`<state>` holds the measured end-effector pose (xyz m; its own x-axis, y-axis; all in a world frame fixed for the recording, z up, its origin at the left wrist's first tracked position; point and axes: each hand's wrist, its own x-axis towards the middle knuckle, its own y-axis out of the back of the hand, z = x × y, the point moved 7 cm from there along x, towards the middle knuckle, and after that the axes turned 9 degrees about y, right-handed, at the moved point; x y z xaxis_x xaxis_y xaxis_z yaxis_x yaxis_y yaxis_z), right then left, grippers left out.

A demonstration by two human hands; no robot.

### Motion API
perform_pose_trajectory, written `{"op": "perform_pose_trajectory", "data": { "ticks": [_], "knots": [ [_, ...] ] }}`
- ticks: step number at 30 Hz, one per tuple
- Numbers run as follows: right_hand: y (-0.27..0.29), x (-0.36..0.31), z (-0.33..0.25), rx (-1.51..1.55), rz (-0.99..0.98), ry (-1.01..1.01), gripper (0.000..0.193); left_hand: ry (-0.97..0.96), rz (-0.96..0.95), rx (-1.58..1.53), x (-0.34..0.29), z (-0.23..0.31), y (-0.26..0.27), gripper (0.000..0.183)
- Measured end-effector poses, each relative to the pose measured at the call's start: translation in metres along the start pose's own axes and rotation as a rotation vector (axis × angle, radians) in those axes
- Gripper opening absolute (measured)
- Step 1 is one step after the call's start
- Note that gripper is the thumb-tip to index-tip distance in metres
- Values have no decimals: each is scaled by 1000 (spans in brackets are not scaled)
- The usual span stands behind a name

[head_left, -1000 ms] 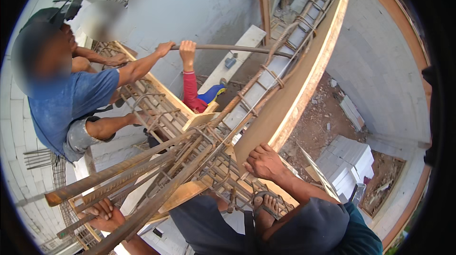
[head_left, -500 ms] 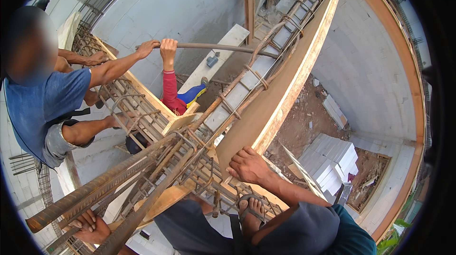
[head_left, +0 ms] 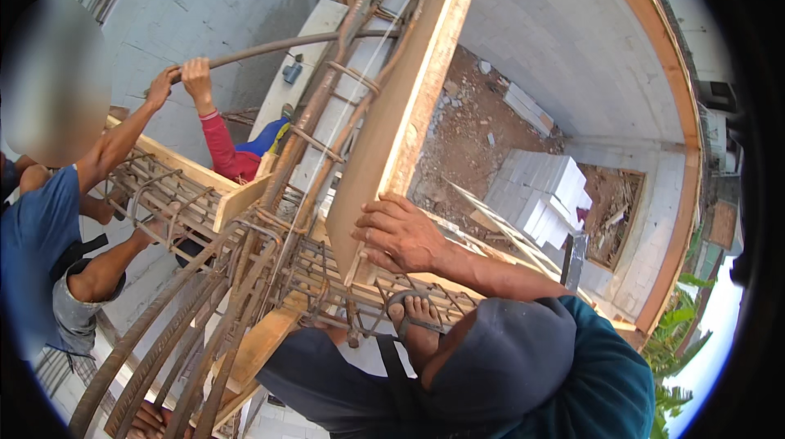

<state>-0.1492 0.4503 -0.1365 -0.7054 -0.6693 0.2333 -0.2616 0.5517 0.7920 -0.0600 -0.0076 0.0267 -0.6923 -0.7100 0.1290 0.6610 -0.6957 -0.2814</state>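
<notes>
My right hand [head_left: 401, 235] is closed over the near end of a long plywood formwork panel [head_left: 392, 124] standing on edge, its fingers curled round the timber rim. At the lower left my left hand [head_left: 147, 421] shows only in part behind thick bent rebars [head_left: 155, 333]; its fingers are wrapped on one of the bars. These bars run up to a tied rebar cage [head_left: 315, 145] alongside the panel. Beyond it, a co-worker's hand [head_left: 162, 86] and a red-sleeved person's hand [head_left: 196, 79] grip a long curved bar [head_left: 270, 48].
My sandalled foot [head_left: 421, 324] stands on the rebar lattice of a beam. A co-worker in a blue shirt [head_left: 41, 226] sits at the left on another beam. Far below at the right lie rubble and stacked white blocks [head_left: 540, 190]. A pale plank [head_left: 298, 63] spans the gap.
The view has swung right, so the scene sits farther left. My right hand stays on the panel's end, and my left hand lies lower in view. Both other people still hold the curved bar.
</notes>
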Motion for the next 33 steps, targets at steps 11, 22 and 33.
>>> {"op": "perform_pose_trajectory", "data": {
  "ticks": [11,22,33],
  "knots": [
    [116,-315,0,-186,-86,-1249,45,290,-435,77,33,-74,-77,45],
    [81,-575,-144,-116,-371,-1984,67,310,-294,160,26,-24,-51,45],
    [68,-442,-39,-276,-209,-1372,62,227,-164,38,2,26,-2,46]
  ]
}}
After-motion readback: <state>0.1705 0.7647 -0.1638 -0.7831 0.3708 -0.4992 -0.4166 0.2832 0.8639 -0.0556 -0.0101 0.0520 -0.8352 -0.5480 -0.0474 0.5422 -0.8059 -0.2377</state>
